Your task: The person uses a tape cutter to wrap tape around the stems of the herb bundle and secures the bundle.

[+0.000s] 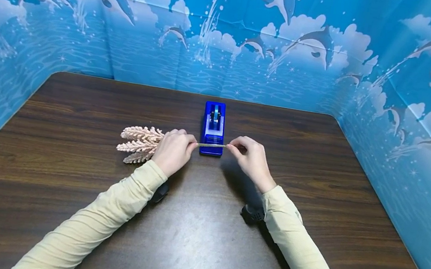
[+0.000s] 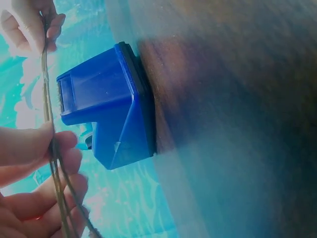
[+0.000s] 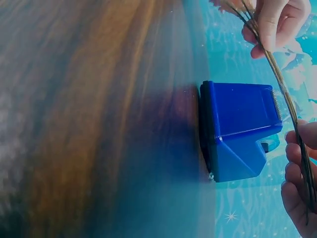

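A small bunch of pale pink flower spikes (image 1: 138, 145) fans out to the left of my left hand (image 1: 174, 150). Its thin greenish-brown stems (image 2: 46, 94) run together between both hands, and my left thumb and fingers pinch them just below the flowers. Over on the right, my right hand (image 1: 251, 159) pinches the same stems near their far ends, which lie along its fingers (image 3: 293, 173). The stems cross above the front end of a blue tape dispenser (image 1: 213, 134), close to its toothed cutting edge (image 3: 276, 104). A roll of tape (image 1: 215, 114) sits in the dispenser.
The dispenser stands on a dark wood-grain table (image 1: 68, 158), towards its back edge. Behind and beside the table hangs a blue dolphin-print curtain (image 1: 139, 56). Black wrist devices (image 1: 252, 214) show under both forearms.
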`<state>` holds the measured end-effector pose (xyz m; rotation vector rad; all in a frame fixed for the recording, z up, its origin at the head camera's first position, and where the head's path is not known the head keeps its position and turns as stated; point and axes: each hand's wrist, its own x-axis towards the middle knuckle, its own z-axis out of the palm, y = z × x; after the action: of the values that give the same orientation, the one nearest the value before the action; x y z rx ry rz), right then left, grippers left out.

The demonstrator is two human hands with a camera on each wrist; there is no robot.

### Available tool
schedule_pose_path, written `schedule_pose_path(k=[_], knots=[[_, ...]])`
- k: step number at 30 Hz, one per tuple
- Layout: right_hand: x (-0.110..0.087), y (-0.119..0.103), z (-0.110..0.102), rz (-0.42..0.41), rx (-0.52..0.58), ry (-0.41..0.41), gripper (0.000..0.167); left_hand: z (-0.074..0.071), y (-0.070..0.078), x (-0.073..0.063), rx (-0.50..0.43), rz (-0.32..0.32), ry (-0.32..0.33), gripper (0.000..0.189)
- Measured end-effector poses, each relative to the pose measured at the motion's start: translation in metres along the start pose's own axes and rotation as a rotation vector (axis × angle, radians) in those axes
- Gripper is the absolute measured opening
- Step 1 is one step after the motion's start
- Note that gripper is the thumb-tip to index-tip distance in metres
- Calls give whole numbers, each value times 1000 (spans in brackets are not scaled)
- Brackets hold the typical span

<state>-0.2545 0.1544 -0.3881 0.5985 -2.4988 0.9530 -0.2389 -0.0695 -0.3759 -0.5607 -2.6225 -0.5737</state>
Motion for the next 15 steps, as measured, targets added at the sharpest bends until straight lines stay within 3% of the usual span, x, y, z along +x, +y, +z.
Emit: schedule_pose_path(k=[9,15], knots=[[0,0,1,29,37,9,8,2,0,1,-48,-17,60,11],[0,0,3,9,41,10,8,2,0,1,-46,-21,58,11]])
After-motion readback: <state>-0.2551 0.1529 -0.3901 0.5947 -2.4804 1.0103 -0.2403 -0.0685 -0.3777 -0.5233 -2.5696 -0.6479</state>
